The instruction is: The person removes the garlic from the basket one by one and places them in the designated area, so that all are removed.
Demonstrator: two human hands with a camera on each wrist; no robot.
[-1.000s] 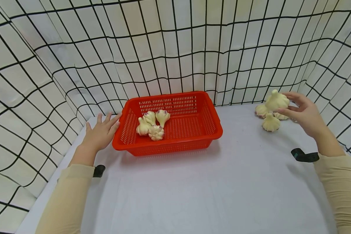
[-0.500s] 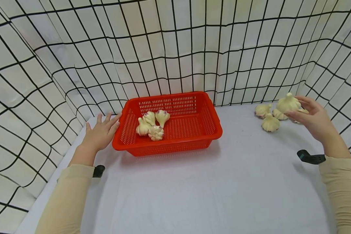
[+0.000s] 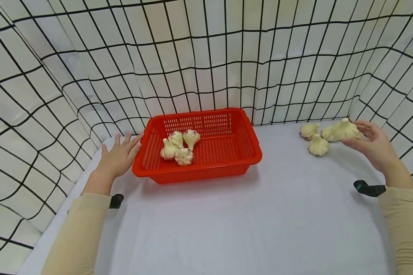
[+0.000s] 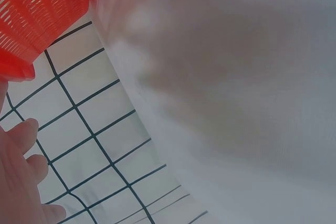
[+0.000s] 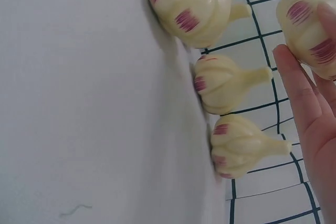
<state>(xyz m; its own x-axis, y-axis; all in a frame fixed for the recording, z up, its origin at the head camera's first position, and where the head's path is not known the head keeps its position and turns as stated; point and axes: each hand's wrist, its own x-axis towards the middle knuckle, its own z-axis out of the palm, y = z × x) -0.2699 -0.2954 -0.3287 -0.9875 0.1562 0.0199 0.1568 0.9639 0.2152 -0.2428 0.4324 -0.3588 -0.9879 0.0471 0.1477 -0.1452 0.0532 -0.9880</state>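
Observation:
In the head view my left hand [image 3: 118,158] lies spread, its straight fingers touching the left rim of a red plastic basket [image 3: 196,170]. Garlic bulbs with purple marks [image 3: 184,156] sit bunched in the basket's left part. On the right, my right hand [image 3: 376,147] pinches a garlic bulb [image 3: 345,130] between thumb and fingers, low among other bulbs. A loose bulb [image 3: 318,145] stands in front, and another bulb [image 3: 309,131] lies further left. The right wrist view has the held bulb [image 5: 310,30] at the upper right, beside several standing bulbs [image 5: 231,82].
A black grid net [image 3: 227,68] over white walls rises behind and at both sides. White cloth [image 3: 227,221] covers the table. A dark wrist-camera mount [image 3: 369,188] sits on the right wrist, another mount [image 3: 116,201] on the left.
My right hand has moved right and down with the garlic bulb, bringing it from above the group to its right side near the table. The left hand and basket have stayed put.

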